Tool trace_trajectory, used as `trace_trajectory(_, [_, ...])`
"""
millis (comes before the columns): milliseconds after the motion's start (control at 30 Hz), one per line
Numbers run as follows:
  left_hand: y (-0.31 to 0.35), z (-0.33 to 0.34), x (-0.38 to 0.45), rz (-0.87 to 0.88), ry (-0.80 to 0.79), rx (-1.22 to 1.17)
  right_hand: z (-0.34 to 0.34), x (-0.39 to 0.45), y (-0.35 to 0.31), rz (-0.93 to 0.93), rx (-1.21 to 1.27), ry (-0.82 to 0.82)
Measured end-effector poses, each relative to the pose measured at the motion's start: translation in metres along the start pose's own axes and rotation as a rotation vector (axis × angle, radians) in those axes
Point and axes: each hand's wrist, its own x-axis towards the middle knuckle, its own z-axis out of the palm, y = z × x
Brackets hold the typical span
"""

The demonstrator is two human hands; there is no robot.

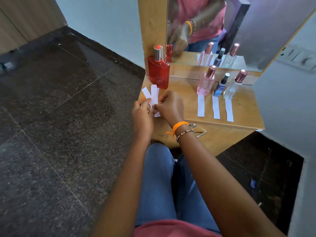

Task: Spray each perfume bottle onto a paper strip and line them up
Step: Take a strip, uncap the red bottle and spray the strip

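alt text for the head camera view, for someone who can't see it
Both hands, left hand and right hand, pinch loose paper strips beside a red perfume bottle on a wooden dresser. Further right, three smaller bottles each stand behind a laid-out strip.

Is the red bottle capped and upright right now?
Yes, both. The red bottle stands upright at the table's back left corner, its silver cap with a red top still on.

A red bottle (158,71) stands upright at the bench's back left, loose white strips (152,95) just before it. Pink (205,82), blue (221,86) and clear (234,86) bottles stand in a row to the right. A white strip lies flat before each (201,107) (216,109) (229,110).
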Motion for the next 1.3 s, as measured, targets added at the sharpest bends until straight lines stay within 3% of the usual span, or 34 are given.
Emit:
trace_trajectory(400, [-0.004,0.005,-0.001,0.022,0.044,-0.056,-0.01,-0.001,0.001,0.052,0.065,-0.006])
trace_trajectory(767, [-0.003,0.003,-0.003,0.044,0.06,-0.05,-0.013,-0.003,-0.013,0.027,-0.137,-0.006])
trace_trajectory(1300, [-0.003,0.002,-0.006,0.041,0.035,-0.068,-0.009,0.003,-0.002,0.11,-0.004,-0.031])
